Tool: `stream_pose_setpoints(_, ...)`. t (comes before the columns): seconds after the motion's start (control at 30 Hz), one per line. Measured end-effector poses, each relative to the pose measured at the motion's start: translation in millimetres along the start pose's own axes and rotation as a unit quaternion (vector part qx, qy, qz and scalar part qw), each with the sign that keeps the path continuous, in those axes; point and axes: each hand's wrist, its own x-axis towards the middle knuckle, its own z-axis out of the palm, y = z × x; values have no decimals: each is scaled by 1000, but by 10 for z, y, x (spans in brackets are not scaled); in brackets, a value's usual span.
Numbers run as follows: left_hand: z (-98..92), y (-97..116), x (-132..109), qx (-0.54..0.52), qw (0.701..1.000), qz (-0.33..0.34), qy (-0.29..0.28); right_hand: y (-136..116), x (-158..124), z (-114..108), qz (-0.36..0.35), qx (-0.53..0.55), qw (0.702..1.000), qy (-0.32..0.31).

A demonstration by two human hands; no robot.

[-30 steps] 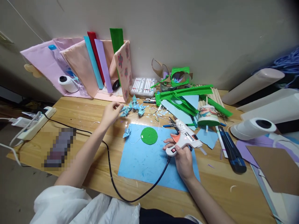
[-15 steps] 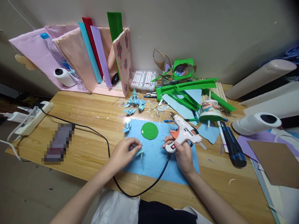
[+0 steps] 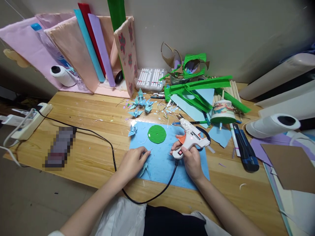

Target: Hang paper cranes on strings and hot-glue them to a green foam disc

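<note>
My right hand [image 3: 192, 159] grips a white hot glue gun [image 3: 192, 132] with an orange trigger, its nozzle pointing up and away. Closed in a pinch, my left hand [image 3: 133, 162] rests low over a blue sheet [image 3: 159, 167], a short thin white thread end [image 3: 151, 149] showing at its fingertips. Just below those fingers lies a light-blue folded paper crane [image 3: 145, 169], partly hidden by the hand. A round green disc [image 3: 157, 134] lies flat on the sheet, with a small white tab and thread at its left edge. Another blue folded crane [image 3: 133, 130] sits at the sheet's upper left corner.
The black glue gun cord [image 3: 157, 198] loops across the front towards a power strip [image 3: 33, 121]. A phone [image 3: 60, 147] lies at left. Behind are several blue cranes [image 3: 140, 106], markers [image 3: 150, 78] and green scraps [image 3: 192, 95]. A dark cutter [image 3: 246, 150] lies at right.
My left hand has lowered and drawn slightly away from the disc; the disc's thread now lies loose on the sheet. My right hand keeps the glue gun nearly still. The view has shifted a little.
</note>
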Motion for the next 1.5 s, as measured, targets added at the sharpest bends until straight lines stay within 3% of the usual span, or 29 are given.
stream_pose_setpoints(0.17,7,16,35,55,998,-4,39,23,4,-6,-14,5,1000,-12)
stream_pose_setpoints(0.43,128,24,115,32,993,-4,116,6,-20,-25,17,-14,999,-41)
stream_pose_setpoints(0.63,80,37,207,48,997,19,58,-59,-130,-79,87,-23,992,-87)
stream_pose_setpoints(0.73,41,44,247,56,997,21,39,-109,-172,-83,97,-93,986,-104)
stream_pose_setpoints(0.83,27,57,271,63,997,13,41,-126,-194,-82,84,-164,975,-123)
stream_pose_setpoints(1.1,62,71,278,55,997,-4,60,-88,-210,-70,76,-230,959,-149)
stream_pose_setpoints(1.5,74,64,279,48,997,-3,63,-91,-186,-45,80,-240,957,-144)
